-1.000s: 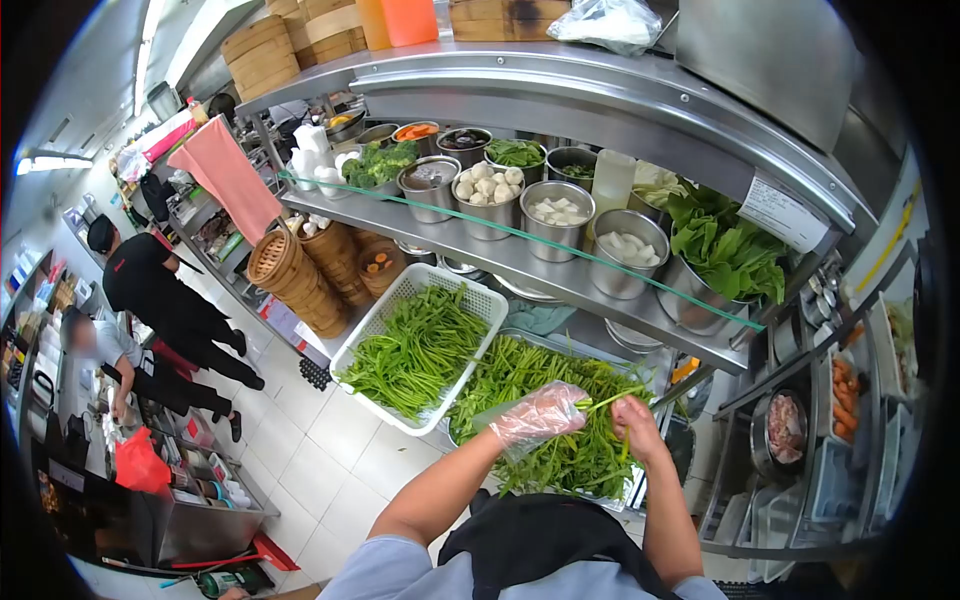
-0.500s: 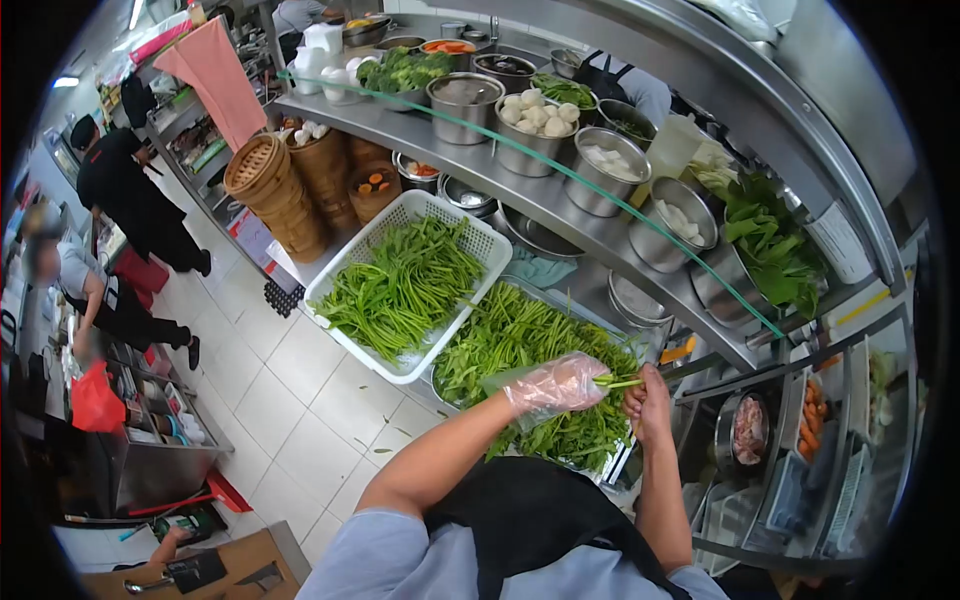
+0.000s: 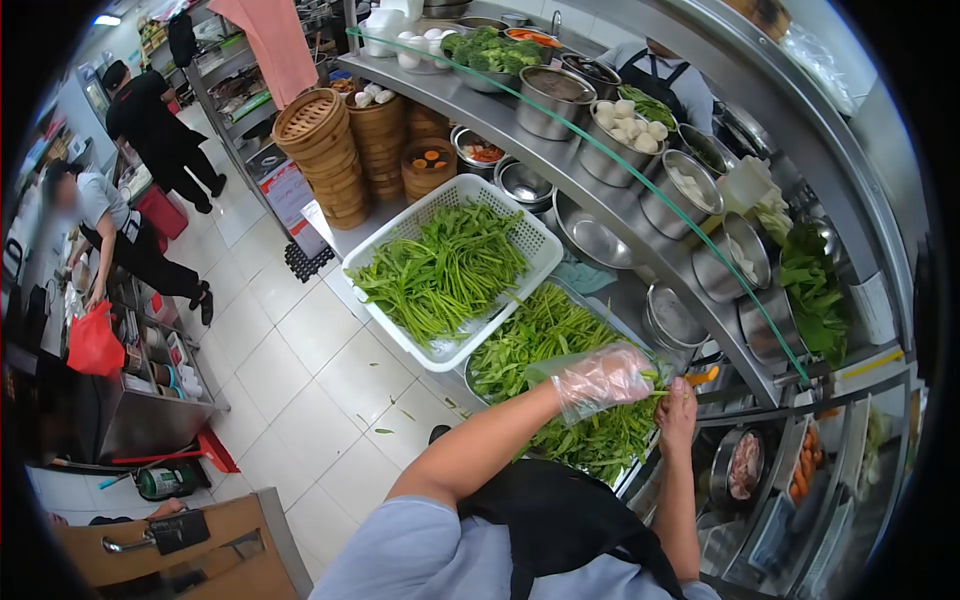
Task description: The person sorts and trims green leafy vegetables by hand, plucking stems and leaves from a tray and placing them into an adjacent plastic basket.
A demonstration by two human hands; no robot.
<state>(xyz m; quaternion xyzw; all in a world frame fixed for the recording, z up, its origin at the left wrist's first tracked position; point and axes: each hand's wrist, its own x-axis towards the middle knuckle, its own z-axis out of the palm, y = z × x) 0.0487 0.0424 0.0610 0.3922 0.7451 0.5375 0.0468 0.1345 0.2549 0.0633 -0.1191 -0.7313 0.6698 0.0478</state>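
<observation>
My left hand (image 3: 603,380), in a clear plastic glove, is closed round green stems (image 3: 655,382) near the right end of a metal tray. Just to its right, my bare right hand (image 3: 677,412) pinches the same stems, its fingers pressed together. Below and around both hands lie leafy greens (image 3: 545,345) heaped in the tray. A white perforated basket (image 3: 372,318) stands to the left of the tray and holds more cut green stems (image 3: 450,262).
Metal pots (image 3: 557,100) of vegetables line the shelf (image 3: 560,160) above the tray. Bamboo steamers (image 3: 330,160) stand behind the basket. Two people (image 3: 150,120) are at the far left, and another person (image 3: 665,85) is behind the shelf. Raw meat (image 3: 745,465) is at the right.
The view has turned, so the basket and tray appear shifted. Both hands stay close together at the stems. A person behind the shelf shows more now.
</observation>
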